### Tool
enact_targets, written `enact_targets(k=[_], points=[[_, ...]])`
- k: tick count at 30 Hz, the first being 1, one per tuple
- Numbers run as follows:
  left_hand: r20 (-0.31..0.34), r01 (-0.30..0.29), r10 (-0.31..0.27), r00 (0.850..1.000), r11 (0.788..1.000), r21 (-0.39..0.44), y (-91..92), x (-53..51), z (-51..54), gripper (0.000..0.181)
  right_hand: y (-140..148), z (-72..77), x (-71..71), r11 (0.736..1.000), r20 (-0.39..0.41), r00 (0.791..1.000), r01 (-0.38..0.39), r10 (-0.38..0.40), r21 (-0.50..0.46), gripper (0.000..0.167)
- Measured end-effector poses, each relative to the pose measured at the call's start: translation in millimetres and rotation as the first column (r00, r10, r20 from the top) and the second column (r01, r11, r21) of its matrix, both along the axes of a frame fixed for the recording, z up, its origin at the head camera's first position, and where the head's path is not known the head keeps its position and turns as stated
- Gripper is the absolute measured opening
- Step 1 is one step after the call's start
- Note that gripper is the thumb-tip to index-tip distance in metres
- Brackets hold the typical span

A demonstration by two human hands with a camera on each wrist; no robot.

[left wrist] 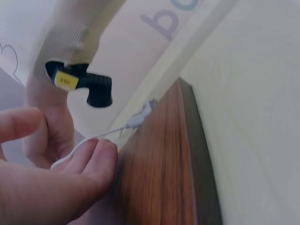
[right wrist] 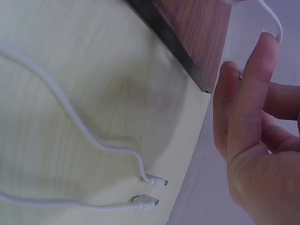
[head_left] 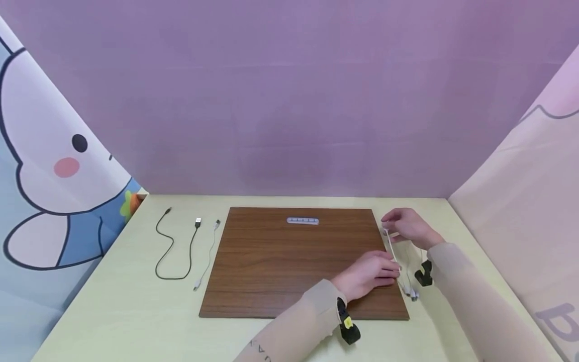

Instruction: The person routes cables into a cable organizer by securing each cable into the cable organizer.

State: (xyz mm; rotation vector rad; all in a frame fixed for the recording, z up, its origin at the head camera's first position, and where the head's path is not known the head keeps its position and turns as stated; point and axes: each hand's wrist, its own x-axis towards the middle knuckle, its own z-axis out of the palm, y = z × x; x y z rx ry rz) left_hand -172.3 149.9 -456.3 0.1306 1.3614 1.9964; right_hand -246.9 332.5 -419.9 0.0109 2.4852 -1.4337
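Observation:
A white cable [head_left: 391, 246] stretches between both hands along the right edge of the brown board [head_left: 298, 261]. My right hand [head_left: 409, 226] pinches its upper end beyond the board's edge; in the right wrist view a small tip shows between the fingers of this hand [right wrist: 253, 117]. Lower down, my left hand [head_left: 368, 274] holds the cable over the board. In the left wrist view the cable [left wrist: 86, 139] runs across the fingers of this hand [left wrist: 65, 187], with a white plug [left wrist: 136, 121] near the board [left wrist: 159, 154].
A pale slotted strip [head_left: 302, 220] sits near the board's back edge. Left of the board lie a black cable [head_left: 173, 241] and a short white cable [head_left: 210, 254]. More white cables [right wrist: 70, 110] lie on the table at the right, with plugs [head_left: 412, 293] near the board's front right corner.

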Motion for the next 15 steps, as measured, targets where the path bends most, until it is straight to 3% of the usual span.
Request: enact_targets(k=[6,15], points=[[0.002,-0.063,0.063,0.998,0.998,-0.012,1.1,5.4,3.6,0.042,-1.2,-2.1,-2.9,1.000,0.003,1.000,-0.010,0.010,-0.008,0.034],[-0.086,-0.127,0.120,0.989,0.988,-0.085,-1.5,13.2,13.1,0.028,5.5,1.2,-5.9,0.999,0.003,1.000,0.017,-0.016,-0.044,0.043]])
